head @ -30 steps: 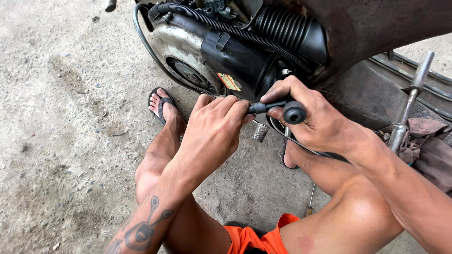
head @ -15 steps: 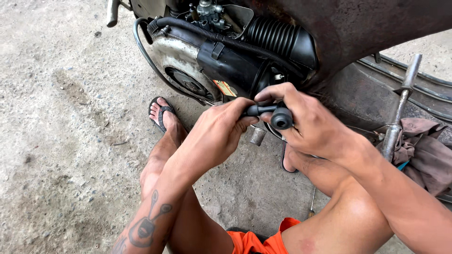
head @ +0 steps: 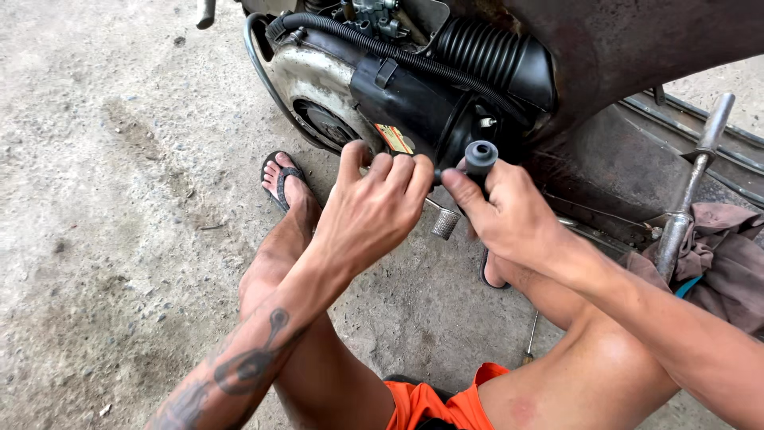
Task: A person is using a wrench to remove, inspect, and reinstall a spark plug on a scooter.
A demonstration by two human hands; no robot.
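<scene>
Beside black engine housing [head: 414, 111], over concrete floor [head: 119, 199]: right hand [head: 517, 219] pinching black rubber cap [head: 481, 155], fingers closed round stem. Left hand [head: 374, 207] curled tight, contents hidden. Keep cap upright, push straight, steady wrist against knee, avoid kick lever [head: 444, 221].

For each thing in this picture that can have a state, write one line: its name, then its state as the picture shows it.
left hand: closed in a fist at the engine's side, what it grips is hidden.
right hand: gripping the black rubber cap.
black rubber cap: held upright, open end up.
ribbed black hose: attached on the engine.
metal kick lever: tilted, standing free.
brown rag: crumpled on the ground.
sandal: worn on the foot.
</scene>
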